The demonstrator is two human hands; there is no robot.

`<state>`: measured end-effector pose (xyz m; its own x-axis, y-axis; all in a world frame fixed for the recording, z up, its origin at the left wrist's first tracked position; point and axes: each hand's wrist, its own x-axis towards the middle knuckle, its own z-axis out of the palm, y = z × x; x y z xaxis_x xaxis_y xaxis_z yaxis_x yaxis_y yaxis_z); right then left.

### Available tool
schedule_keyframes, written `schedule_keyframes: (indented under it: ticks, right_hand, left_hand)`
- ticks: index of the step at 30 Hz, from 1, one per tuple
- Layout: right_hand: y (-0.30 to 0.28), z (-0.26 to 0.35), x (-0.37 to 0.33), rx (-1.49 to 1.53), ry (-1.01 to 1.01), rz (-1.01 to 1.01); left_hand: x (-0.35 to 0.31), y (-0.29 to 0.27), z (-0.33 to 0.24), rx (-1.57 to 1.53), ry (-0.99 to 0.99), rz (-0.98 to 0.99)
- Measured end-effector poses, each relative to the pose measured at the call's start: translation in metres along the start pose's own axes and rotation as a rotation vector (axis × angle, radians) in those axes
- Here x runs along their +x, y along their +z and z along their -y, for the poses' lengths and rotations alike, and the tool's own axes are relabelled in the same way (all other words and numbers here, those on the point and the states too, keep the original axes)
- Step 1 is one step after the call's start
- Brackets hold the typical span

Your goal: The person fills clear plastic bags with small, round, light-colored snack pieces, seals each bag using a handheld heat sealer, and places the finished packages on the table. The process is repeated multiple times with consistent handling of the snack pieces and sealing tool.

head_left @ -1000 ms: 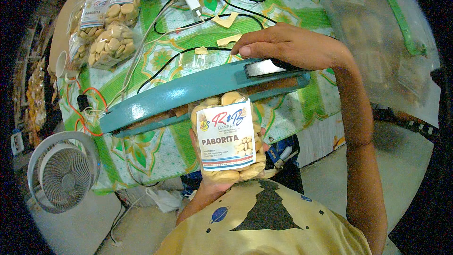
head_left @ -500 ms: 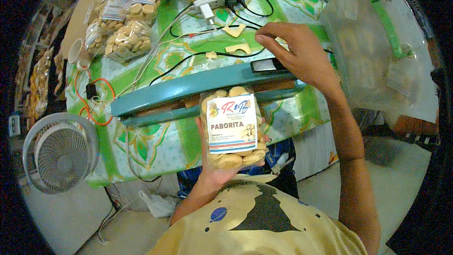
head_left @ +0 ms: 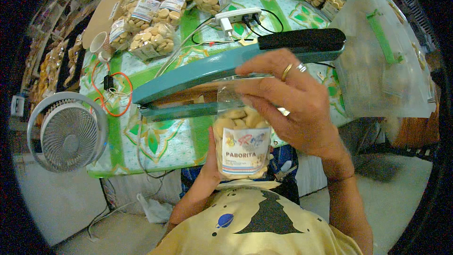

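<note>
A clear plastic bag of round cookies (head_left: 243, 153) with a white printed label stands upright in front of my body. My left hand (head_left: 213, 161) is closed around its lower left side, with most of the fingers hidden behind it. My right hand (head_left: 292, 101), wearing rings, is at the bag's clear top edge, fingers bent and slightly blurred, gripping the loose plastic. Right behind the hands lies a teal bag sealer (head_left: 188, 75). Its long arm with a black handle (head_left: 302, 40) is raised off the base, and the top of the bag is next to the gap.
Several filled cookie bags (head_left: 153, 38) are heaped at the back left, beside a paper cup (head_left: 99, 43). A white power strip (head_left: 238, 16) with cables lies behind the sealer. A grey fan (head_left: 71, 134) stands left; a translucent plastic bin (head_left: 373, 61) is at right.
My right hand has come down from the sealer's handle end to the top of the bag. The sealer's arm has risen. The bag sits slightly lower, and the view has shifted.
</note>
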<state>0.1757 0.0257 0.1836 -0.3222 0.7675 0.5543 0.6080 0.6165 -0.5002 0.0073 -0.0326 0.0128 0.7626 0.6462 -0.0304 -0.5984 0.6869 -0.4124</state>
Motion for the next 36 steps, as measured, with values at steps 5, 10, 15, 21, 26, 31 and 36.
schedule_keyframes:
  ticks: [5,10,15,21,26,31,36]
  right_hand:
    - [0.018,0.003,-0.010,0.074,0.111,0.066]
    - [0.018,0.011,-0.014,0.115,0.136,0.061]
    - [0.026,0.018,-0.026,0.159,0.081,0.108]
    - [0.069,0.012,-0.044,0.124,-0.054,0.059]
    - [0.083,0.002,-0.051,0.019,-0.073,0.034]
    - [0.062,-0.009,-0.052,-0.121,-0.093,0.062]
    - [0.065,-0.002,-0.053,-0.168,-0.039,0.113]
  left_hand:
    - [-0.017,-0.011,-0.018,-0.165,-0.048,0.014]
    - [-0.019,-0.024,-0.038,0.746,0.094,-0.201]
    - [-0.018,0.004,-0.057,1.118,0.020,0.063]
    - [-0.008,0.060,-0.055,1.758,0.815,0.287]
    - [-0.012,0.066,-0.038,1.891,1.090,0.006]
    - [-0.011,0.062,-0.042,1.684,1.099,-0.034]
    - [-0.002,0.062,-0.033,1.615,1.131,-0.017]
